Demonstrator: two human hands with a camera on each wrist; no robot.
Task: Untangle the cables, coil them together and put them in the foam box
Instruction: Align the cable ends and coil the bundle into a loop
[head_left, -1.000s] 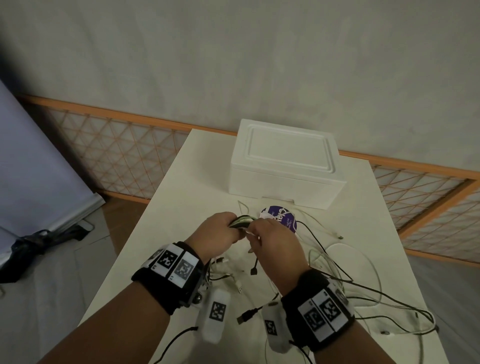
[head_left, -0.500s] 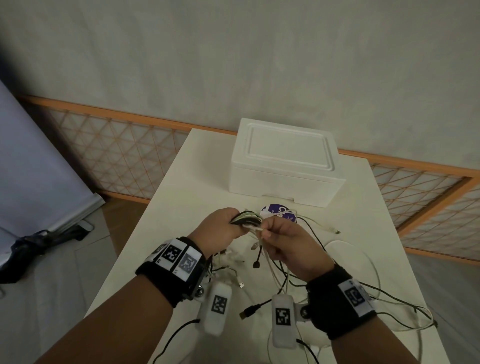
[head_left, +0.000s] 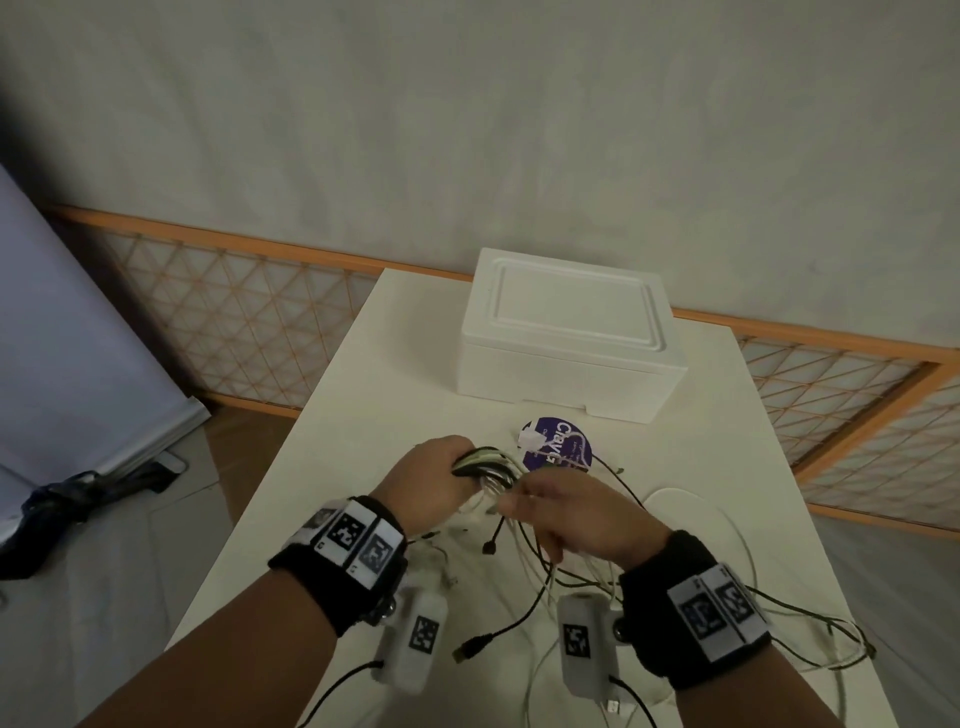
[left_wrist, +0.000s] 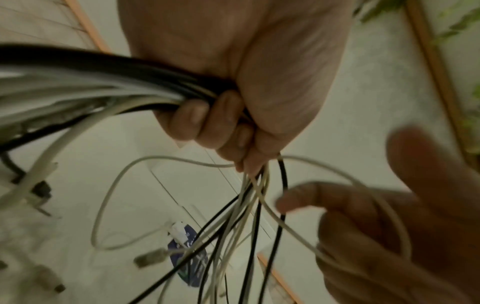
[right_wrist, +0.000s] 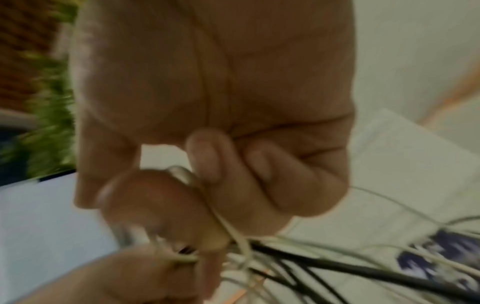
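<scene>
Black and white cables (head_left: 488, 462) bunched, seemingly coiled, before closed foam box (head_left: 566, 338).

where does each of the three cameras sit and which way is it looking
Head: on the head, looking forward and down at the white table and white foam box; both forearms show.
Left wrist: along the left hand gripping the black and white cable bundle.
Right wrist: along the right hand pinching a thin white cable.
All share the bundle.

White table (head_left: 332, 441), purple round disc (head_left: 563, 449), orange lattice fence (head_left: 234, 312), grey wall (head_left: 467, 130)
</scene>
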